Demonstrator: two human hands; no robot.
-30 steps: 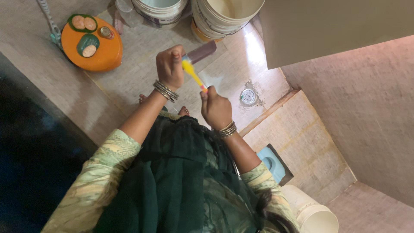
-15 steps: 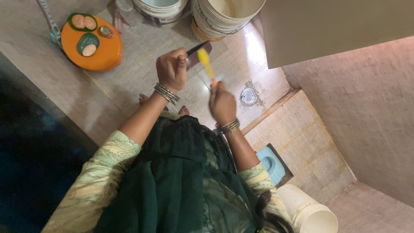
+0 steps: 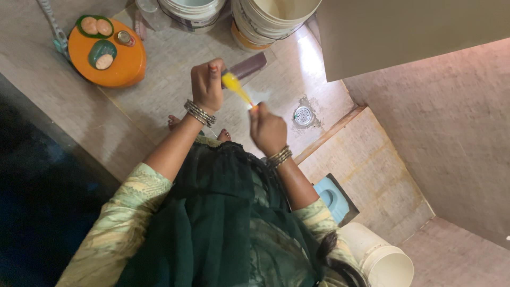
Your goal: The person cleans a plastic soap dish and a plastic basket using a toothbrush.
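Note:
My left hand (image 3: 206, 85) is closed around a dark maroon tube-like thing (image 3: 248, 66) that sticks out past my fingers toward the upper right. In my right hand (image 3: 267, 129) is the lower end of a yellow brush (image 3: 237, 89). The brush slants up to the left, and its top end meets my left hand's fingers beside the maroon thing. Both wrists wear metal bangles. My feet (image 3: 175, 122) show on the tiled floor below my hands.
An orange round stool (image 3: 114, 66) with green soap dishes stands at the upper left. Two white buckets (image 3: 194, 11) (image 3: 273, 18) are at the top. A floor drain (image 3: 303, 116) lies right of my hands, beside a raised step. A blue thing (image 3: 330, 195) and another white bucket (image 3: 380, 258) sit at the lower right.
Half a second ago the brush stood apart from my left hand, tilted upright. Now my right hand has swung its top end back left against my left hand.

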